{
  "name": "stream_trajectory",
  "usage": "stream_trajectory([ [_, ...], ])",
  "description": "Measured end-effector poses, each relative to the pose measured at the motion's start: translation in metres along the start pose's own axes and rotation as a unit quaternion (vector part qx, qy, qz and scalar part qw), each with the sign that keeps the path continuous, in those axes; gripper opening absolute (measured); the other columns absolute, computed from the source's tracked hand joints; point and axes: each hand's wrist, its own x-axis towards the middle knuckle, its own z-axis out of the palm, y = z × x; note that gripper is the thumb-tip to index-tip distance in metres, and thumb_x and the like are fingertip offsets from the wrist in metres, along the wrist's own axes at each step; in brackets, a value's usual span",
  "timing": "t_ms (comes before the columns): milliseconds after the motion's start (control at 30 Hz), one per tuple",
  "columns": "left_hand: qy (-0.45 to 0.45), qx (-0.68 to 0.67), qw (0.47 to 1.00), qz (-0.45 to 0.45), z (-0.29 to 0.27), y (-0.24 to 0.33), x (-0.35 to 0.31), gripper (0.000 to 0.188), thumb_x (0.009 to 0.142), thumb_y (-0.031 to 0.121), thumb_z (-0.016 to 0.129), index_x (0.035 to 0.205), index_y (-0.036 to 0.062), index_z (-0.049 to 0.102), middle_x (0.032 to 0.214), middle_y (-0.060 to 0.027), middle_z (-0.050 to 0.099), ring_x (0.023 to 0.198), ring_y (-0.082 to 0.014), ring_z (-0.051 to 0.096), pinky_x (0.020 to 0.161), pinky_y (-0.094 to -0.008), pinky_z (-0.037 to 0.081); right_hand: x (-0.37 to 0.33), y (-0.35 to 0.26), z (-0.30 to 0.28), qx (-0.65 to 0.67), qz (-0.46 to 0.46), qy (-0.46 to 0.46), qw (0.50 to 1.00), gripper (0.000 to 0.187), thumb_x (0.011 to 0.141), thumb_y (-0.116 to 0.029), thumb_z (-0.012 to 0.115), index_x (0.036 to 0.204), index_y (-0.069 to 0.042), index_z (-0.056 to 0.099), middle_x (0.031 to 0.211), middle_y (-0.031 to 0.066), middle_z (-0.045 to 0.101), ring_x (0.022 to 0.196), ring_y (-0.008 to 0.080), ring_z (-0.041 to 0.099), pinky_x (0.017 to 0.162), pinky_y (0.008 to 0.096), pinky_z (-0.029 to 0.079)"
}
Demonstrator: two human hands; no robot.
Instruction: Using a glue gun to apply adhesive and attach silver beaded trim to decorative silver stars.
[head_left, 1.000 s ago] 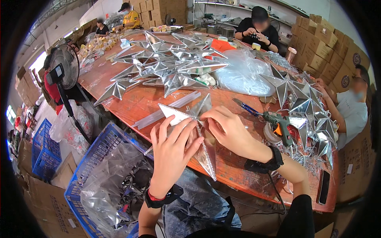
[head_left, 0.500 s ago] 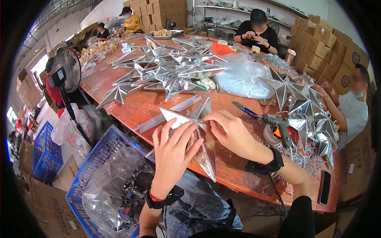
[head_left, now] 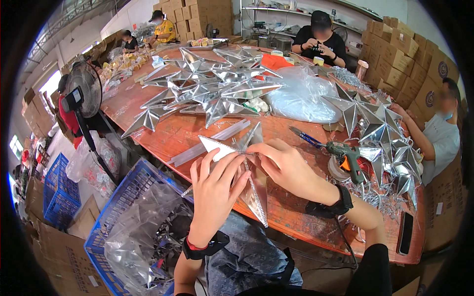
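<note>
At the near edge of the orange-brown wooden table (head_left: 163,138), a shiny silver faceted foil star (head_left: 242,167) is pressed under the left hand (head_left: 215,190), fingers spread flat, and pinched by the right hand (head_left: 286,165). It is judged light, thin and easily creased, best held along its ridges. Since earlier, little is changed beyond the fingers being shifted slightly.

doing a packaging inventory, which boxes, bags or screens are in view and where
Cardboard boxes: brown stack, far right wall, round dark marks.
More cardboard cartons: brown, back centre.
Clear plastic bag: bulging, mid-table.
Phone: dark slab, table's near right edge, screen off.
</note>
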Motion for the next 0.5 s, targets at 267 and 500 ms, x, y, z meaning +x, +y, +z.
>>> stream_trajectory([
  [267, 0.007, 0.001, 1.0, 0.006, -0.0004, -0.0009, -0.0009, 0.028, 0.082, 0.026, 0.061, 0.104, 0.0086, 0.063, 0.109, -0.0017, 0.058, 0.111, -0.0262, 0.044, 0.093, -0.0427, 0.03, 0.0003, 0.0017, 0.0034, -0.025, -0.031, 0.001, 0.999, 0.028, 0.08, -0.001, 0.054, 0.107, -0.008, 0.058, 0.092, 0.016, 0.056, 0.086, 0.0352, 0.056, 0.074, 0.0405, 0.048],
  [500, 0.005, -0.02, 1.0, -0.004, -0.0055, -0.0006, -0.0035, 0.027, 0.083, 0.024, 0.061, 0.104, 0.0086, 0.062, 0.108, -0.0031, 0.059, 0.112, -0.027, 0.044, 0.093, -0.043, 0.03, 0.0022, 0.0008, 0.0011, 0.005, -0.008, 0.007, 1.0, 0.023, 0.081, -0.003, 0.055, 0.103, -0.007, 0.057, 0.092, 0.0154, 0.056, 0.086, 0.0348, 0.056, 0.074, 0.0402, 0.047],
])
